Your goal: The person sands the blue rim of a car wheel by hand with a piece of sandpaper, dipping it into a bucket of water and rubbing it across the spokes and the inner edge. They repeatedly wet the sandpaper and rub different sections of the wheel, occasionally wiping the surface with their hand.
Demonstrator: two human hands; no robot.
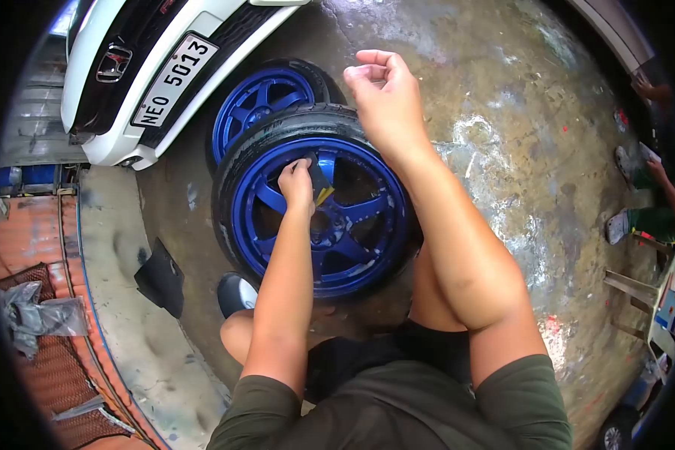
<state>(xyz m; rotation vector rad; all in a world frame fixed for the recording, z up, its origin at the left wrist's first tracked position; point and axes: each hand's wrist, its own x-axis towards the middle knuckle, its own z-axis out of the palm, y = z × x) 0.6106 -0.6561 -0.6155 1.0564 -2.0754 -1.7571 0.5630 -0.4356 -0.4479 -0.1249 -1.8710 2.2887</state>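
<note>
Left hand (pixel 298 184) is working on the front wheel (pixel 241 217), which is standing upright on the concrete floor (pixel 517 150) right in front of the crouching person's knees. The hand is clamping a small dark tool (pixel 319 178) w/ a yellow end, fingers wrapped tight round it, and pressing it in at the upper part of the blue face, just below the tyre (pixel 292 124) and beside a spoke.

Progress, as a judgement: the job is somewhere mid-way. The blue is looking glossy all round, the tool is sitting at one spot near the top, and I can't tell which spokes are already done vs. left. No clear before/after line is showing on the rim.

Right hand (pixel 382 94) is hovering above the top of the tyre, not touching it. Its fingers are curling in together, thumb meeting the forefinger, and nothing is showing in the grip; if sth tiny is pinched there, can't tell.

A second blue wheel (pixel 259 101) is leaning just behind the first, next to the white car (pixel 105 142). Another person (pixel 645 217) is sitting well apart at the right edge.
</note>
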